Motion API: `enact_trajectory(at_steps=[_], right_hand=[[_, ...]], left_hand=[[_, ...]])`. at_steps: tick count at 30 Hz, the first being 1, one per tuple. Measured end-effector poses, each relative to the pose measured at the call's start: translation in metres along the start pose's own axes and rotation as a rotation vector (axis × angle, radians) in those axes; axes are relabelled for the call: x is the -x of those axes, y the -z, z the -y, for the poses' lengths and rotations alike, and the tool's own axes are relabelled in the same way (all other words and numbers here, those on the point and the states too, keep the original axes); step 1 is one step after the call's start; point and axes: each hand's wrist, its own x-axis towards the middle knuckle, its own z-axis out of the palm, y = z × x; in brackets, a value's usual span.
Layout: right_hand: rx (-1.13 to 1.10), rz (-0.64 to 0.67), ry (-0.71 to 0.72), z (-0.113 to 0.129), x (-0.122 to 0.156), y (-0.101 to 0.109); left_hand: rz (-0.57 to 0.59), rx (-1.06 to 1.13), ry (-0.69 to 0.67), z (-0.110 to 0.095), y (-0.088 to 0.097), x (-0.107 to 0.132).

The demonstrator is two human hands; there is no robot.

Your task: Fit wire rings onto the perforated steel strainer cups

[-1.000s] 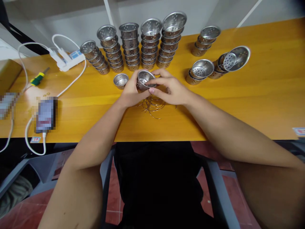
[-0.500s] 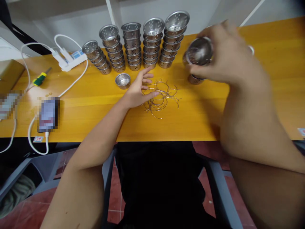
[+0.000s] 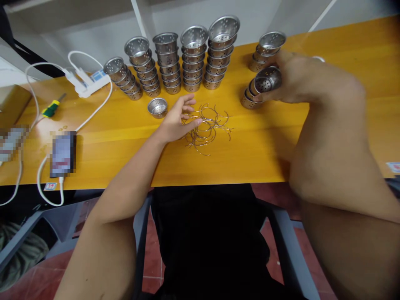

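Note:
My right hand (image 3: 296,81) is closed round a small perforated steel cup (image 3: 267,80) and holds it tilted on top of a short stack of like cups (image 3: 249,100) at the right of the orange table (image 3: 125,133). My left hand (image 3: 178,118) lies open, fingers spread, at the left edge of a heap of thin wire rings (image 3: 206,125). A single steel cup (image 3: 157,107) stands just left of that hand.
Several tall stacks of perforated cups (image 3: 193,58) line the back of the table, with another short stack (image 3: 265,50) behind my right hand. At the left lie a white power strip (image 3: 89,79), cables, a screwdriver (image 3: 51,106) and a phone (image 3: 62,153).
My right hand carried the cup from the middle of the table over to the right and lowered it onto the short stack. My left hand let go and now rests open by the wire rings.

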Motion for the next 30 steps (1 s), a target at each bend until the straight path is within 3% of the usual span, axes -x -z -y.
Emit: enact_trajectory(at_steps=[3,8,30], right_hand=[[-0.032,0.023,-0.049,0.01,0.006,0.005],[0.037,0.008,-0.011,0.02,0.012,0.007],[0.156,0.084,0.03,0.02,0.005,0.006]], left_hand=[[0.009,0.022,0.0,-0.002,0.0,-0.001],[0.012,-0.004,0.016,-0.004,0.0,-0.001],[-0.008,-0.063,0.024,-0.008,0.001,0.0]])
